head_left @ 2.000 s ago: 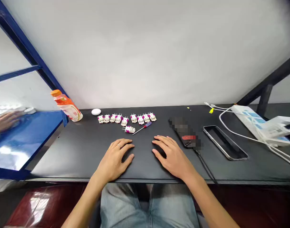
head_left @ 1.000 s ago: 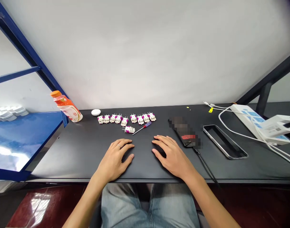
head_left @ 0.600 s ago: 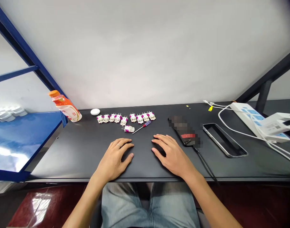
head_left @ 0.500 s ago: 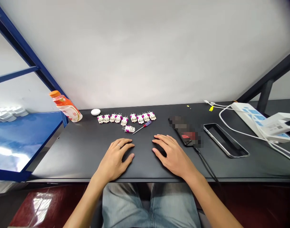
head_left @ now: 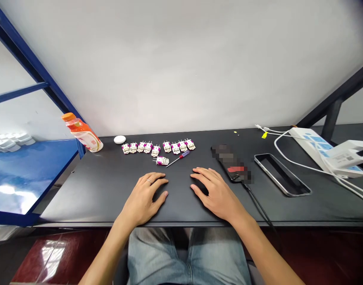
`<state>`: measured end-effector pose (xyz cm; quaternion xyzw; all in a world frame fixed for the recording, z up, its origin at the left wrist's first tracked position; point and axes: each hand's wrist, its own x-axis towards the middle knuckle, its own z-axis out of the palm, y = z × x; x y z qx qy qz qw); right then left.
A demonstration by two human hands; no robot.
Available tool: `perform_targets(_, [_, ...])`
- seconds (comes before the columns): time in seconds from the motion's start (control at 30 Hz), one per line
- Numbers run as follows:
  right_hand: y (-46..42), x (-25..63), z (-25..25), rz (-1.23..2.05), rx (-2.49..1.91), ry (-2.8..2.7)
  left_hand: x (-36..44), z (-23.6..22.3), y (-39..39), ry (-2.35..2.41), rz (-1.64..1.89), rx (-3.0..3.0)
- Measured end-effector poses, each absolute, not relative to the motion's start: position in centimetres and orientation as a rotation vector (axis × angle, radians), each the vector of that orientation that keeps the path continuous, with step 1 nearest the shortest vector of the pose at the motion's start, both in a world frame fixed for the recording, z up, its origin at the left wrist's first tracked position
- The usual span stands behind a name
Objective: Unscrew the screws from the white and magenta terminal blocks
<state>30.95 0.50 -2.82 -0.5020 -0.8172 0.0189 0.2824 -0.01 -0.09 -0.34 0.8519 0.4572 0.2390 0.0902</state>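
Observation:
My left hand (head_left: 147, 196) rests on the black tabletop (head_left: 95, 190), fingers apart, a ring on one finger and nothing held. Opposite it, my right hand (head_left: 213, 193) lies on the table with its fingers spread, also holding nothing. Just beyond my fingertips is a small screwdriver (head_left: 181, 155) with a purple-red handle and thin metal shaft. Beside its tip lies a single white and magenta part with metal pins (head_left: 161, 160). Behind them, several similar parts (head_left: 148, 147) form a row in two groups.
An orange-capped bottle (head_left: 85, 134) and a white oval object (head_left: 119, 139) stand at the back left. To the right lie a partly pixelated dark phone (head_left: 235, 177) with a cable, another phone (head_left: 281, 174), and a white power strip (head_left: 314, 144) with plugs and white cables.

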Motion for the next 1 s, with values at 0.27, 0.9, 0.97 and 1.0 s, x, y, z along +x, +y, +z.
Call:
perform_targets(0.27, [0.52,30.97,-2.90,0.042,-1.335,-2.188,-0.09,-0.20,-0.03,1.342,0.719,2.527])
perform_targets(0.9, [0.48,30.97,-2.63,0.051,-1.342,-2.194,-0.03,-0.38,-0.06,1.358,0.722,2.532])
perform_targets(0.97, [0.48,30.95,-2.68,0.056,-1.342,-2.191,0.00,-0.33,-0.08,1.358,0.722,2.534])
perform_targets(1.0, [0.49,30.94,-2.71,0.058,-1.343,-2.187,0.01,-0.31,-0.08,1.356,0.726,2.532])
